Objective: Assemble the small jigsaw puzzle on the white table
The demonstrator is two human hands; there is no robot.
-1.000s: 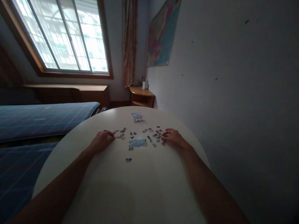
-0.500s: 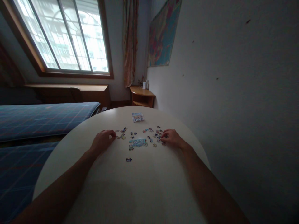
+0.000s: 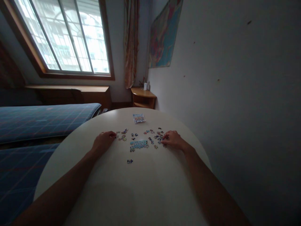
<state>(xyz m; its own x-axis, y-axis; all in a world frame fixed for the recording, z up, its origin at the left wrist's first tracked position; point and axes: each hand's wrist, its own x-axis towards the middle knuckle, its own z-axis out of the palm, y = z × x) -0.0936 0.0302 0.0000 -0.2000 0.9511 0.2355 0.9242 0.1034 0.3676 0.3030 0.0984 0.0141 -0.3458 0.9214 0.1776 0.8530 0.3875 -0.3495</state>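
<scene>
On a round white table (image 3: pixel 141 188) lies a partly joined strip of jigsaw puzzle (image 3: pixel 139 144), with several loose pieces (image 3: pixel 152 136) scattered behind it. My left hand (image 3: pixel 103 140) rests curled at the left end of the scatter, its fingertips beside a small group of pieces (image 3: pixel 121 135). My right hand (image 3: pixel 171 139) lies at the right end with fingers bent and pinched on the pieces there. What the fingers hold is too small to name. One single piece (image 3: pixel 129 161) lies apart, nearer to me.
A small printed packet (image 3: pixel 138 118) lies at the table's far side. A bed with a blue checked cover (image 3: pixel 42 119) stands on the left. A wooden corner stand (image 3: pixel 142 97) sits under the curtain, and a wall runs close on the right.
Both hands stay almost in place. The left hand has curled slightly and shifted a little toward the pieces; the right hand's fingers have drawn in over the right cluster.
</scene>
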